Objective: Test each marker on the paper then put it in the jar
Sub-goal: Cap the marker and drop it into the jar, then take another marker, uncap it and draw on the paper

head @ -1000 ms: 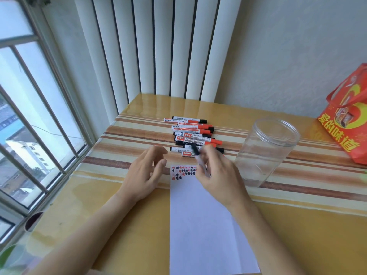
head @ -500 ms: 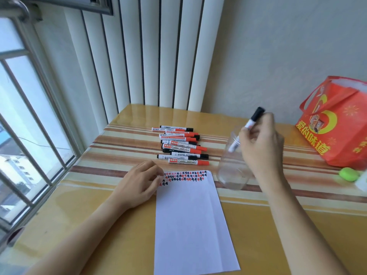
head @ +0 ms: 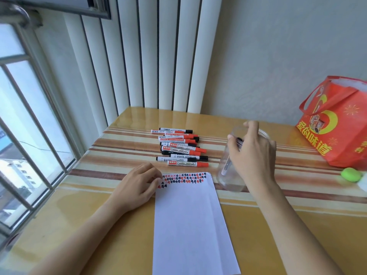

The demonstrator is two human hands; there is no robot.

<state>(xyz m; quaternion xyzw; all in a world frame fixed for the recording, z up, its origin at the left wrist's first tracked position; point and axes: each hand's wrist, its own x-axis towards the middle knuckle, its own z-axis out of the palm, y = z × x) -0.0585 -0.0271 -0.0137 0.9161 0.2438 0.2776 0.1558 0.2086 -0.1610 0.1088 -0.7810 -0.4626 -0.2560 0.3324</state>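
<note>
Black-capped marker [head: 228, 163] upright inside clear jar [head: 226, 175].

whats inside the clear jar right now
One black-capped marker stands tilted inside the jar, its cap near the rim. The right hand covers much of the jar's right side, so anything behind it cannot be seen.
</note>
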